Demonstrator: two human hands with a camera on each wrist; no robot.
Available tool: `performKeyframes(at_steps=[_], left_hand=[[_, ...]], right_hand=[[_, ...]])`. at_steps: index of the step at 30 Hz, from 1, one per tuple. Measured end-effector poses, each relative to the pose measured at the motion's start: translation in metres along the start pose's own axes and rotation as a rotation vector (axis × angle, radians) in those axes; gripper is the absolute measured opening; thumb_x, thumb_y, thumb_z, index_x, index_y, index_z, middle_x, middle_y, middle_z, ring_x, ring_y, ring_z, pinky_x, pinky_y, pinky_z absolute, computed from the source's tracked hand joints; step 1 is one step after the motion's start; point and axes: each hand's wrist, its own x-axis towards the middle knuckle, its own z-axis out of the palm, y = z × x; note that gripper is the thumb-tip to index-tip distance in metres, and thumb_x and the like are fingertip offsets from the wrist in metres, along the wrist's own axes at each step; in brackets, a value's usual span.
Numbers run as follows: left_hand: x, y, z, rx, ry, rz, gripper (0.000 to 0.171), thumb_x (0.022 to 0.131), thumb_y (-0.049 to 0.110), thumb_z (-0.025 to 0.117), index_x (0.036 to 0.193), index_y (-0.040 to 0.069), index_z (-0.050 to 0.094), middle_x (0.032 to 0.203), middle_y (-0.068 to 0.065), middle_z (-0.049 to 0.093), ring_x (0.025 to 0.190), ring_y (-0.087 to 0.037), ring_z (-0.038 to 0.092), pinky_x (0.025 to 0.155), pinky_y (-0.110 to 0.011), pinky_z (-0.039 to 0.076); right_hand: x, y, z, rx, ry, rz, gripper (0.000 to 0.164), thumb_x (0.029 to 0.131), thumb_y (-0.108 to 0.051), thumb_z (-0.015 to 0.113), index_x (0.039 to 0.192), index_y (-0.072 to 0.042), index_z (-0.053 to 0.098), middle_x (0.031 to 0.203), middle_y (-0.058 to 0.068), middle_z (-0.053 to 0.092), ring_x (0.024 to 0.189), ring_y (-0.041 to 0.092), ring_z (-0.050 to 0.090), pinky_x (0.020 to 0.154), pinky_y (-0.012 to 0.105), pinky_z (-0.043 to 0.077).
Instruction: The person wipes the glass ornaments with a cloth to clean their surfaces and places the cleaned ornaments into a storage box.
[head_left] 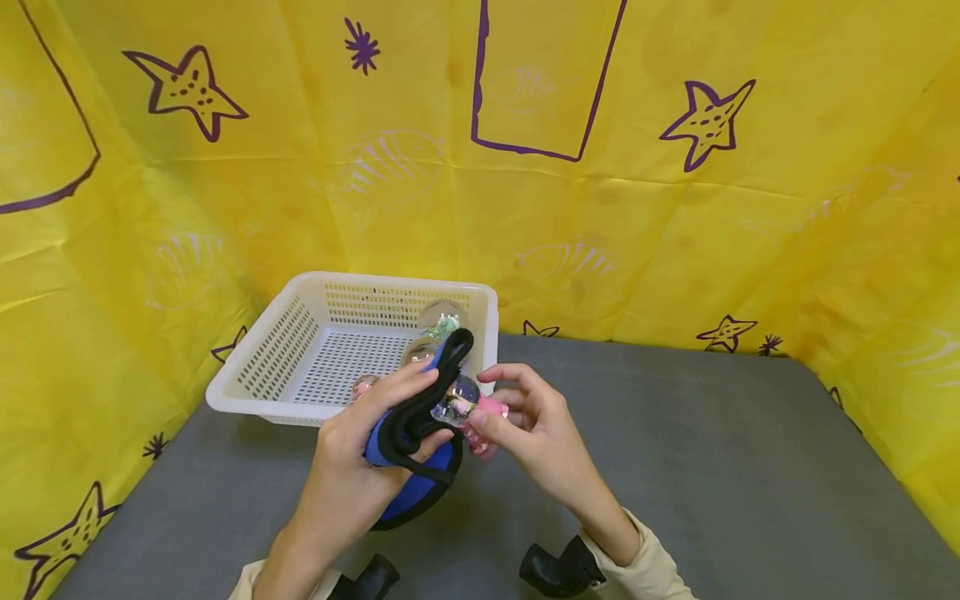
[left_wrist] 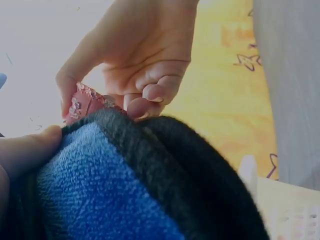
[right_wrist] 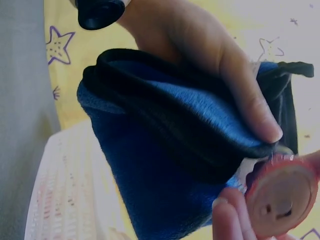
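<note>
A folded blue cloth with black edging point(head_left: 416, 496) is gripped in my left hand point(head_left: 341, 458), thumb on one side and fingers on the other. My right hand point(head_left: 551, 442) pinches a small snow globe point(head_left: 459, 400) by its pink, glittery base. The globe's clear dome lies against the cloth's fold, close to the left thumb. In the right wrist view the round underside of the base point(right_wrist: 282, 197) faces the camera. The left wrist view shows the cloth point(left_wrist: 105, 185) hiding most of the globe, with part of the pink base point(left_wrist: 87, 105) above it.
Behind the hands, a white perforated plastic basket point(head_left: 232, 396) stands on the grey table point(head_left: 712, 467). Inside it are a globe with green bits point(head_left: 442, 323), another clear globe point(head_left: 417, 350) and a small pinkish one point(head_left: 363, 385). Yellow patterned cloth point(head_left: 420, 208) surrounds the table.
</note>
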Motion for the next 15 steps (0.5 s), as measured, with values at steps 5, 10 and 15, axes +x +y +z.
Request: performKeyframes(at_steps=[5, 10, 15], left_hand=[[0.0008, -0.0022, -0.0004, -0.032, 0.02, -0.028, 0.045, 0.081, 0.017, 0.082, 0.122, 0.008, 0.068, 0.126, -0.01, 0.069, 0.124, -0.013, 0.062, 0.098, -0.016, 0.043], [0.0009, -0.0004, -0.0024, -0.106, 0.008, -0.101, 0.061, 0.069, -0.008, 0.084, 0.126, 0.006, 0.065, 0.13, -0.011, 0.066, 0.126, -0.02, 0.06, 0.105, -0.023, 0.047], [0.0, 0.0025, -0.0029, -0.126, -0.034, -0.141, 0.065, 0.069, -0.009, 0.084, 0.128, 0.007, 0.063, 0.129, -0.01, 0.066, 0.12, -0.013, 0.06, 0.103, -0.017, 0.045]], right_hand=[[0.002, -0.0007, 0.0001, 0.013, 0.041, 0.036, 0.035, 0.094, -0.007, 0.064, 0.124, 0.005, 0.05, 0.089, 0.02, 0.069, 0.062, 0.011, 0.067, 0.061, 0.038, 0.061], [0.004, 0.0012, -0.0023, 0.074, 0.064, 0.008, 0.034, 0.096, -0.006, 0.061, 0.121, 0.012, 0.049, 0.088, 0.006, 0.072, 0.066, 0.01, 0.069, 0.065, 0.034, 0.061], [0.0062, 0.0022, -0.0067, 0.144, 0.104, 0.052, 0.033, 0.1, -0.01, 0.052, 0.124, 0.012, 0.045, 0.085, -0.007, 0.072, 0.069, 0.011, 0.071, 0.065, 0.029, 0.06]])
